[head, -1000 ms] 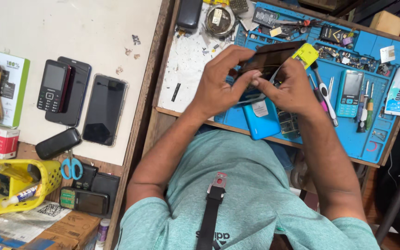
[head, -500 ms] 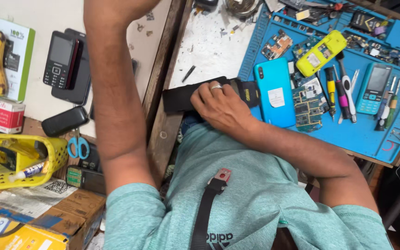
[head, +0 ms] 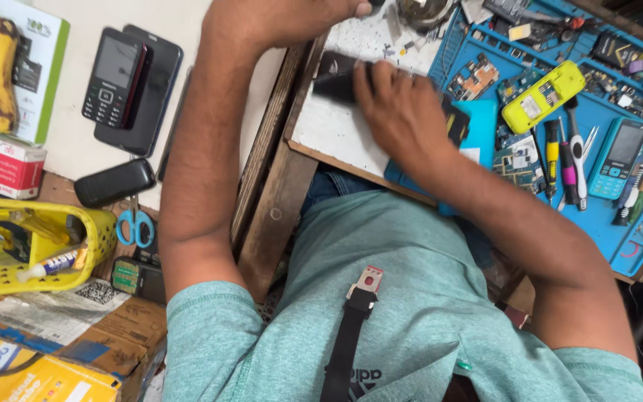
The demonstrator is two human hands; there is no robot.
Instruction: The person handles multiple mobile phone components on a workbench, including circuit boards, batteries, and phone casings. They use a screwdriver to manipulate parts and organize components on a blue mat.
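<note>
On the white bench top: a black phone [head: 340,77] lies flat near the front edge, just left of the blue repair mat [head: 634,186].
Right hand [head: 403,112]: laid palm-down over the phone's right end, fingers spread and pressing; the device is pinned rather than gripped.
Left hand [head: 284,15]: extended to the top edge of the view, largely cut off; whether it is clenched or released cannot be told.
Hold: pressure is best spread across the flat fingers so that the black phone is not tilted or slid toward the wooden edge [head: 284,186].
Clearance: loose screws and debris [head: 403,41] lie just beyond the phone; the device should be kept off them to avoid scratching.
Nearby parts: a yellow handset [head: 543,97], bare circuit boards [head: 519,160] and screwdrivers [head: 563,160] lie on the mat, apart from the pressing hand.
Far left: two dark phones [head: 124,82] rest well apart on the pale table [head: 210,74].
</note>
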